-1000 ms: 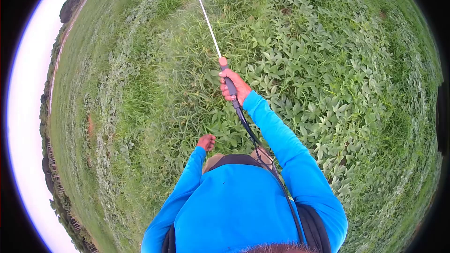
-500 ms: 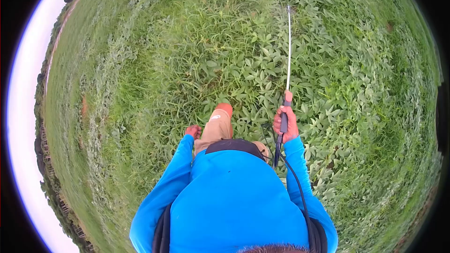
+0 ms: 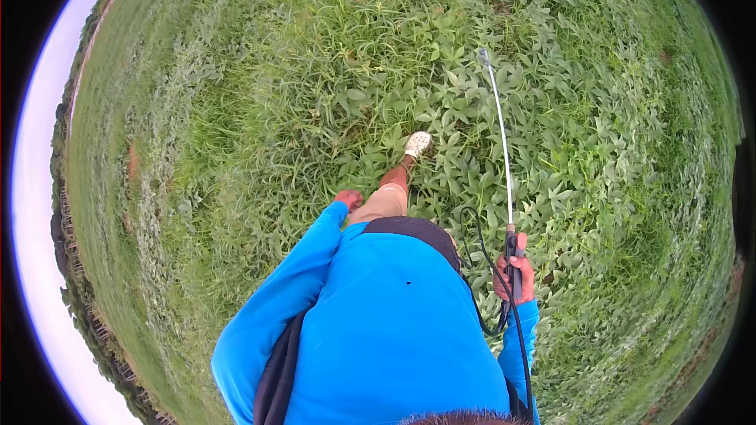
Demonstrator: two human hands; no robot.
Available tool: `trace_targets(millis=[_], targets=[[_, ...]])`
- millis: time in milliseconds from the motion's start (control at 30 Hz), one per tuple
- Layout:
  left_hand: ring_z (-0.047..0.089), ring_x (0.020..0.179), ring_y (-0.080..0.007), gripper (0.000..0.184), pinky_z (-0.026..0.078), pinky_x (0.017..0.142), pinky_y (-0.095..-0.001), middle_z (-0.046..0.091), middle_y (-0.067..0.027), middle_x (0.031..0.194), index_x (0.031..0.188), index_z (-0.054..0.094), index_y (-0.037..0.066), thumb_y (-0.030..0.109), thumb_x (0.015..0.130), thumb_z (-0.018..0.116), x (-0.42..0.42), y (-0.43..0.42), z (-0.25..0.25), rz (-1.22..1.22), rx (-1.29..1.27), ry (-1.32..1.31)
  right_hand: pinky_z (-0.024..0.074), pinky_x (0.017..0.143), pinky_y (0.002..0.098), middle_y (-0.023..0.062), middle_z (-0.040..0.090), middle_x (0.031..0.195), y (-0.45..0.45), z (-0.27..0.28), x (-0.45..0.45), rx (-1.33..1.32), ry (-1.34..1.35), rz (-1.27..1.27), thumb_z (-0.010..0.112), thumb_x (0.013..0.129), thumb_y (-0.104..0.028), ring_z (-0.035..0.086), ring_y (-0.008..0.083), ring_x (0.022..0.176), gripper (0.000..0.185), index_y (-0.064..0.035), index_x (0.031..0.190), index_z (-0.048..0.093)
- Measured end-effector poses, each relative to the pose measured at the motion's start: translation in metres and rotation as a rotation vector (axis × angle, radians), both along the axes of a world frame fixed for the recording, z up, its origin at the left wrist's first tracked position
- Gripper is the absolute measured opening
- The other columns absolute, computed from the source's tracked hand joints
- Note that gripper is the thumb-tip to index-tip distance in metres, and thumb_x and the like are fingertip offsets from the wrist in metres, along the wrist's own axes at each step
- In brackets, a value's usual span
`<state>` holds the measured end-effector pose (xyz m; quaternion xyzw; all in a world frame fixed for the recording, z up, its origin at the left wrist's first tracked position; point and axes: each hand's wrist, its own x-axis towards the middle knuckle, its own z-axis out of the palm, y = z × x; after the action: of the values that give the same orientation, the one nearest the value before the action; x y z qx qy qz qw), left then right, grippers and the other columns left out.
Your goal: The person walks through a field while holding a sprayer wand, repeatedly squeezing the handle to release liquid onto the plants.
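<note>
My right hand (image 3: 515,277) is wrapped round the grip of a sprayer wand (image 3: 504,138), whose pale metal lance reaches forward over the leaves. The nozzle (image 3: 483,55) at the far tip sits above the plants. From the handle, a black hose (image 3: 516,330) loops down and back along my right arm. Beside my thigh, on the left, my left hand (image 3: 350,199) hangs with its fingers curled in; I see nothing in it.
Broad-leaved plants (image 3: 465,165) mixed with tall grass (image 3: 339,47) cover the ground all round. One foot in a white clog (image 3: 418,143) is stepping among the leaves. Trees (image 3: 63,228) line the field's left edge. Dark straps (image 3: 279,370) run by my shoulders.
My right hand has drawn back toward my body and slightly right, bringing the sprayer wand with it. My left hand has moved slightly forward and right. A foot in a white clog has come into view.
</note>
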<state>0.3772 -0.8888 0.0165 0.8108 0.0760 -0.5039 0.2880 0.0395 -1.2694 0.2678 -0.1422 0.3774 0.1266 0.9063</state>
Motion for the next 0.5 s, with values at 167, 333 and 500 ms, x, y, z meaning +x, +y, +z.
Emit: trace_targets(millis=[167,333,500], targets=[[0.059,0.065,-0.0174,0.037,0.048,0.061,-0.0316,0.065,-0.0077,0.08,0.091,0.067,0.007,0.042,0.084,0.054,0.032,-0.043,-0.031,-0.031,-0.114,0.017,0.0306,0.031,0.026,0.0011,0.037,0.057,-0.018,0.01,0.041,0.129,-0.001,0.267,0.06,0.081,-0.031,0.034,0.0111,0.038,0.028,-0.0076,0.085,0.046],[0.055,0.057,-0.016,0.033,0.045,0.052,-0.033,0.062,-0.0052,0.073,0.088,0.067,0.009,0.039,0.084,0.054,0.068,-0.086,-0.01,0.013,-0.281,-0.054,0.0255,0.034,0.0234,-0.0034,0.037,0.057,-0.042,0.032,0.121,0.008,0.01,0.43,0.064,0.076,-0.021,0.033,0.0067,0.04,0.023,-0.0101,0.086,0.046],[0.052,0.055,-0.0146,0.034,0.042,0.048,-0.0315,0.06,-0.0041,0.077,0.095,0.064,0.009,0.039,0.085,0.052,0.104,-0.094,-0.008,0.124,-0.138,0.076,0.0233,0.033,0.0228,-0.0032,0.037,0.058,-0.066,0.026,0.198,0.031,-0.032,0.527,0.062,0.077,-0.021,0.032,0.0063,0.04,0.022,-0.0108,0.086,0.045]])
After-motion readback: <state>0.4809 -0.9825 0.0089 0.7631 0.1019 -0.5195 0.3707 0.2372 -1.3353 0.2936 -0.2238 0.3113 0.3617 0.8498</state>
